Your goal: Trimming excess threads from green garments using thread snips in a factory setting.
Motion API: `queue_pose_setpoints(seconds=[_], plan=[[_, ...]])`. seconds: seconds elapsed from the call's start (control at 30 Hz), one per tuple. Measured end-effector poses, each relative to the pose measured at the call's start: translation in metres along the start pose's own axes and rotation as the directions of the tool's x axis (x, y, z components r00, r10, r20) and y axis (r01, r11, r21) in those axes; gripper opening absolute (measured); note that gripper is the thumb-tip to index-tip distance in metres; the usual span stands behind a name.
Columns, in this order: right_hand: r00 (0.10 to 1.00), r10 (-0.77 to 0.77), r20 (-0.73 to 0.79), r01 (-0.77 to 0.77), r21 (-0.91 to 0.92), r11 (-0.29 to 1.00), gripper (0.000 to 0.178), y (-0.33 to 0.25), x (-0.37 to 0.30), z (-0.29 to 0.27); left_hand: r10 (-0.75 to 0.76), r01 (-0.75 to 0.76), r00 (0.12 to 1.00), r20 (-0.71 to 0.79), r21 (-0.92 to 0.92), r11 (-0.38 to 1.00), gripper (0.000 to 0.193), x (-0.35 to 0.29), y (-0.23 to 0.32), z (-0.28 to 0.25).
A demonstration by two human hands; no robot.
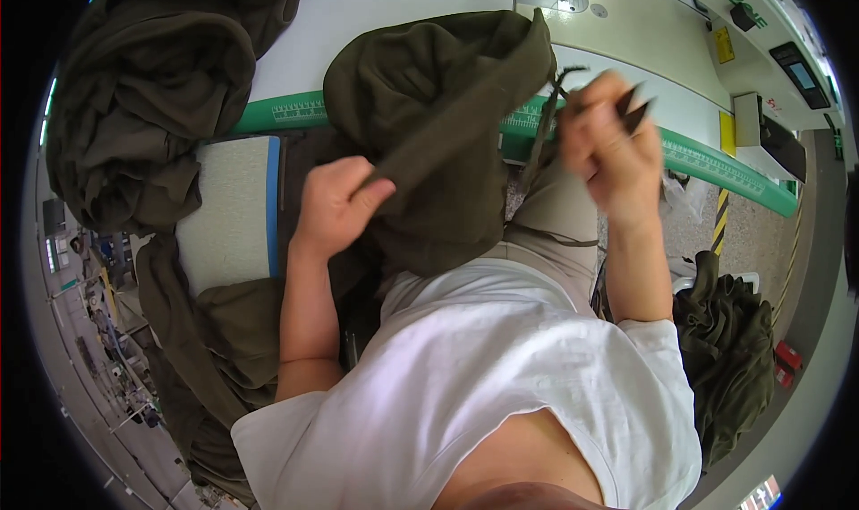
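Here, creased olive cloth (452,139) tight between left fingers (351,170), pointed dark tool (636,117) inside right fingers (606,134)

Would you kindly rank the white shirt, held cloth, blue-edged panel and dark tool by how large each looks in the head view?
Largest to smallest:
1. White shirt, enlarged by nearness to the camera
2. Held cloth
3. Blue-edged panel
4. Dark tool, blurred and partly hidden by the right hand
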State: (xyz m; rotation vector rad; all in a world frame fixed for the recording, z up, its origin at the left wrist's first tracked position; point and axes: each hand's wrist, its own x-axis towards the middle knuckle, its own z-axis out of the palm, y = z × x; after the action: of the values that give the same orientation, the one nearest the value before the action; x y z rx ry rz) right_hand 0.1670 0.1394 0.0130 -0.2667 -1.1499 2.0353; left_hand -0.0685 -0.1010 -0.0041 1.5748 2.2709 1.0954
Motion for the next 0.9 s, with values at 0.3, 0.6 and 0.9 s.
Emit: queue_pose_setpoints(seconds=[0.3, 0.6, 0.9], plan=[[0.924, -0.212, -0.319, 0.214, -0.030, 0.976, 0.012, -0.008, -0.004, -0.081, -0.310, 0.301, 0.950, -0.045, -0.145, 0.943, 0.029, -0.003, -0.027, -0.003], [0.965, -0.142, -0.221, 0.125, -0.090, 0.988, 0.013, -0.007, -0.013, -0.083, -0.243, 0.244, 0.968, -0.058, 0.017, 0.970, 0.022, 0.017, 0.002, -0.009], [0.978, -0.109, -0.180, 0.085, -0.134, 0.987, 0.012, -0.004, -0.016, -0.078, 0.066, -0.057, 0.997, -0.031, 0.238, 0.970, 0.023, 0.056, 0.043, 0.006]])
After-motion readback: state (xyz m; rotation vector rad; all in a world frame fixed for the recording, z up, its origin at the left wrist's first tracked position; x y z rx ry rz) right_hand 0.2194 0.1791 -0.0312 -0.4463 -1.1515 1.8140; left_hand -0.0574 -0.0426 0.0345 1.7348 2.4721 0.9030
